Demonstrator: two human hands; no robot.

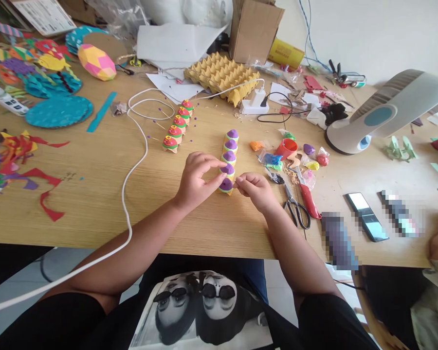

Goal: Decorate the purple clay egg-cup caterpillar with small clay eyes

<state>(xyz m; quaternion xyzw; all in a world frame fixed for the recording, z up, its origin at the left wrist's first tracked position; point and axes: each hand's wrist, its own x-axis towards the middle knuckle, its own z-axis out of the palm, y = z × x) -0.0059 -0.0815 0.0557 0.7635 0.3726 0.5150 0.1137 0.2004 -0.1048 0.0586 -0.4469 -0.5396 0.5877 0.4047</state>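
Note:
A strip of egg carton with purple clay caps on its cups lies lengthwise in front of me. From the left, my left hand has its thumb and forefinger on the caps near the strip's close end. The nearest cap bears a small dark spot. My right hand is closed in a pinch just right of that cap; a tiny dark bit seems to show at its fingertips, too small to name. A second egg carton strip, with red and green decorated caps, rests farther left.
Right of the strip are bagged coloured clay, a red cup, scissors and a red-handled knife. A white cable crosses the left side. A yellow egg tray and a white fan stand farther back.

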